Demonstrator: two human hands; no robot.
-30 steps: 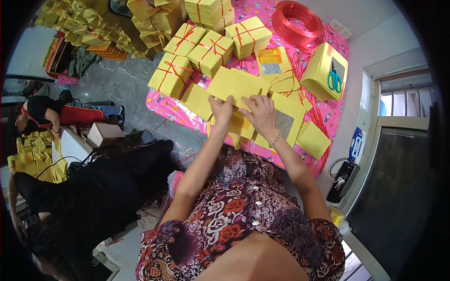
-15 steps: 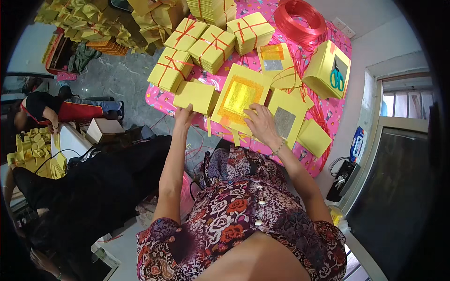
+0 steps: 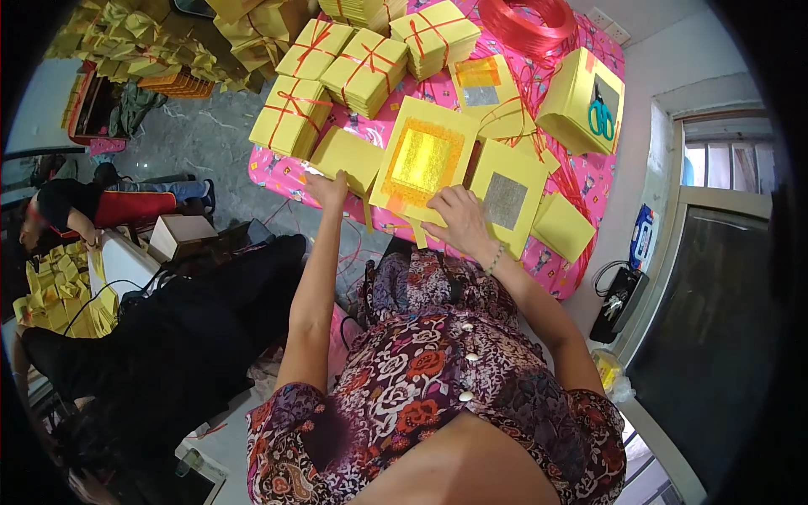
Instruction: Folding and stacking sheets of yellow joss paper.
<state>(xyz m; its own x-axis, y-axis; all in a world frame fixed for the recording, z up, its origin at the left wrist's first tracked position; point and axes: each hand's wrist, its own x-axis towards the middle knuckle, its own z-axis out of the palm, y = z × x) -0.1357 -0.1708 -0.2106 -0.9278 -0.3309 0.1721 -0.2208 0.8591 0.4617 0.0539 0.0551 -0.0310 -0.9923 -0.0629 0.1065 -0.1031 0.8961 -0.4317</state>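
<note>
On the pink table, a yellow paper stack with a gold foil square framed in orange point(image 3: 422, 156) lies in front of me. My right hand point(image 3: 461, 219) is at its lower right corner, fingers bent over the top and thumb by the near edge. Left of that stack is a smaller plain yellow paper stack point(image 3: 347, 158), slightly tilted. My left hand point(image 3: 326, 188) is at its near edge, thumb up and fingers stretched apart to the left. Beneath the right side, yellow paper with a silver square point(image 3: 505, 200) lies beside my right hand. Narrow yellow strips stick out under the gold-foil stack.
Several yellow bundles tied with red ribbon point(image 3: 290, 116) stand at the back left. A red ribbon coil point(image 3: 528, 29) lies far back. Teal-handled scissors point(image 3: 601, 119) rest on a yellow block point(image 3: 566, 105). Co-workers sit at left, one in black point(image 3: 168, 337) close by.
My left hand's fingers have spread out leftward from the plain stack's near corner. My right hand stays at the gold-foil stack's corner. The whole view has shifted slightly.
</note>
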